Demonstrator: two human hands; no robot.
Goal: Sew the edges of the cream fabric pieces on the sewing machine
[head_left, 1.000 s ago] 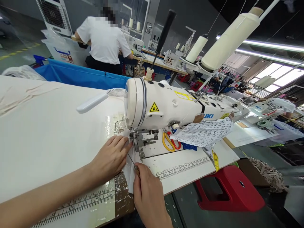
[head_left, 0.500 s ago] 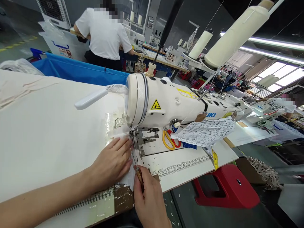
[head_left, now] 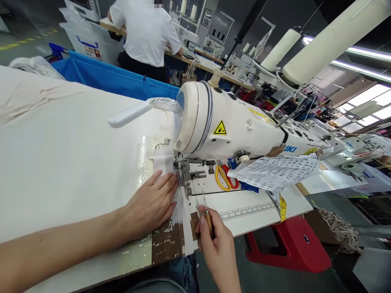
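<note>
My left hand (head_left: 154,201) lies flat, fingers stretched out, on white fabric (head_left: 163,162) just left of the presser foot (head_left: 184,173) of a white sewing machine (head_left: 241,126). A narrow white strip (head_left: 187,232) runs from the foot down to the front edge of the table. In my right hand (head_left: 218,242) is an awl (head_left: 208,219), gripped by its wooden handle. Its thin metal point aims up and away, over the machine bed, apart from the fabric. Part of the fabric is hidden under my left hand.
Yellow and red-handled scissors (head_left: 222,179) lie behind the machine bed, near a written paper sheet (head_left: 271,173). A printed ruler (head_left: 247,209) runs along the table (head_left: 76,162). A red stool (head_left: 302,244) stands at right. Beyond the blue cloth bin (head_left: 119,77), a person in white (head_left: 146,32) sits.
My right hand has drawn the awl away from the fabric by the presser foot, to the right. My left hand stays flat on the fabric. More of the white strip shows. The camera view has shifted.
</note>
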